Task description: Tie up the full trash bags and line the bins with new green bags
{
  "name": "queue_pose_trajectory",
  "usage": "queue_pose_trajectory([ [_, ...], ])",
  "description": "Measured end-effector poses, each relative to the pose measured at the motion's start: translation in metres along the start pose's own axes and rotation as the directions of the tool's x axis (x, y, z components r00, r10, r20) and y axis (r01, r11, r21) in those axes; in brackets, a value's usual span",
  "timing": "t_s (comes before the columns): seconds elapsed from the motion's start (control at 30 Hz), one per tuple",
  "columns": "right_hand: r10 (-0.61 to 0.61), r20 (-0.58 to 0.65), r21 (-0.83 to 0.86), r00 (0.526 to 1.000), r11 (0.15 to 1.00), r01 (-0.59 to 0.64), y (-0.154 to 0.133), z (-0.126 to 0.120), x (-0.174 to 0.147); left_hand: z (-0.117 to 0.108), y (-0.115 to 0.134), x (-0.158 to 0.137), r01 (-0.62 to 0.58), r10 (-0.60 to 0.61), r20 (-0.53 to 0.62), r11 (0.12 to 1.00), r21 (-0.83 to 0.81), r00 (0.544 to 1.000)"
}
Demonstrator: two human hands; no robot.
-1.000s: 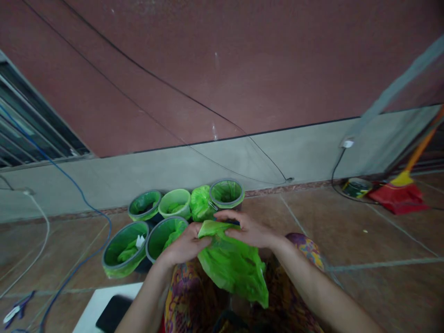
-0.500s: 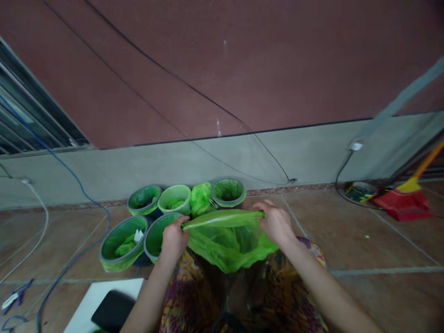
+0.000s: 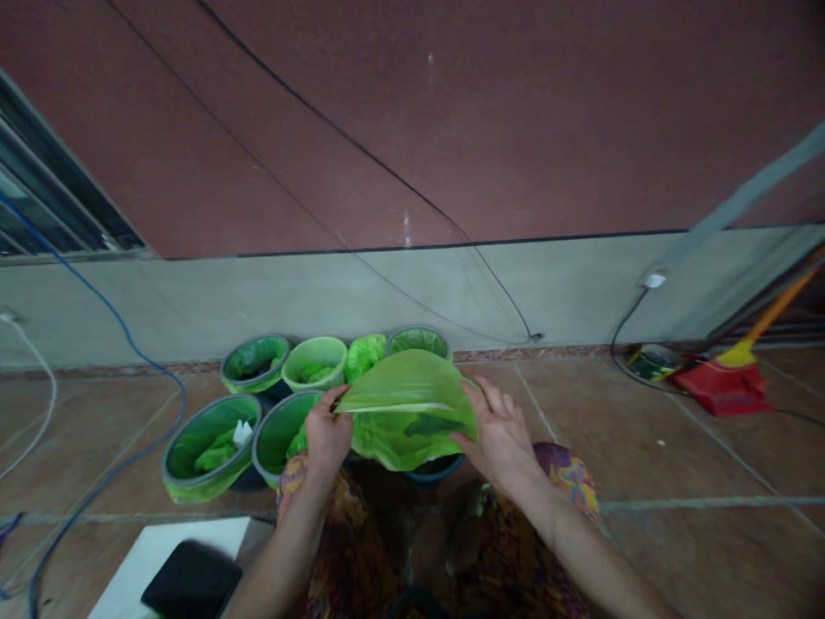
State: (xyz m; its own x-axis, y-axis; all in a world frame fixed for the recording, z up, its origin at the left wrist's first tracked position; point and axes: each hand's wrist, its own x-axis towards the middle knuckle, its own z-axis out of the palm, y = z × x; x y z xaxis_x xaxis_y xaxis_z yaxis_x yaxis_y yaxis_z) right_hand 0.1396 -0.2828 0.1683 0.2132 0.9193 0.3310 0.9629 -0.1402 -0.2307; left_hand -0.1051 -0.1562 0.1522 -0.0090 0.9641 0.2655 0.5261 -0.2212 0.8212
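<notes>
A: And up it goes: the green bag (image 3: 412, 383) is puffed out, its far side domed. What has just been changed?

B: Shape, above all. Compared with half a second ago, the upper film is bellied upward, and the rim of a dark bin (image 3: 436, 472) is now revealed under the near edge.

A: And the grips?

B: By the left hand (image 3: 328, 430) one edge is pinched, thumb and fingers closed on the film. By the right hand (image 3: 506, 430) the opposite edge is met, fingers spread, thumb set apart; whether the film is clamped there cannot be told.

A: Where is the bag placed, exactly?

B: Between the two hands, just in front of the knees (image 3: 567, 473), over the dark bin, whose far side is hidden. Whether film and rim are in contact cannot be made out.

A: What is meant by that for the work?

B: Bag and bin are brought together, it seems. The mouth is held spread, yet no film is seen folded over that rim.

A: And to the left?

B: Lined bins (image 3: 166, 464) are grouped there, a white scrap (image 3: 242, 432) caught in one.
</notes>
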Motion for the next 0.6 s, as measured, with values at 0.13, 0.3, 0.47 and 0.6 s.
queue_pose_trajectory([
  [0.13,-0.160,0.057,0.131,0.985,0.980,0.152,-0.034,0.010,0.018,0.004,0.024,0.000,-0.063,0.064,0.031,0.998,-0.019,0.997],
  [0.3,-0.070,0.150,0.166,0.986,0.985,0.045,-0.022,0.010,0.039,0.001,0.019,0.004,-0.100,0.098,0.030,0.991,0.087,0.995],
  [0.47,-0.048,-0.050,0.207,0.998,0.977,0.057,0.016,-0.025,0.046,0.002,-0.015,0.005,-0.105,0.104,0.016,0.967,0.233,0.994],
  [0.6,0.029,-0.160,0.100,0.987,0.995,-0.013,0.053,-0.041,0.045,0.002,-0.036,0.006,-0.044,0.062,-0.057,0.962,0.271,0.996],
])
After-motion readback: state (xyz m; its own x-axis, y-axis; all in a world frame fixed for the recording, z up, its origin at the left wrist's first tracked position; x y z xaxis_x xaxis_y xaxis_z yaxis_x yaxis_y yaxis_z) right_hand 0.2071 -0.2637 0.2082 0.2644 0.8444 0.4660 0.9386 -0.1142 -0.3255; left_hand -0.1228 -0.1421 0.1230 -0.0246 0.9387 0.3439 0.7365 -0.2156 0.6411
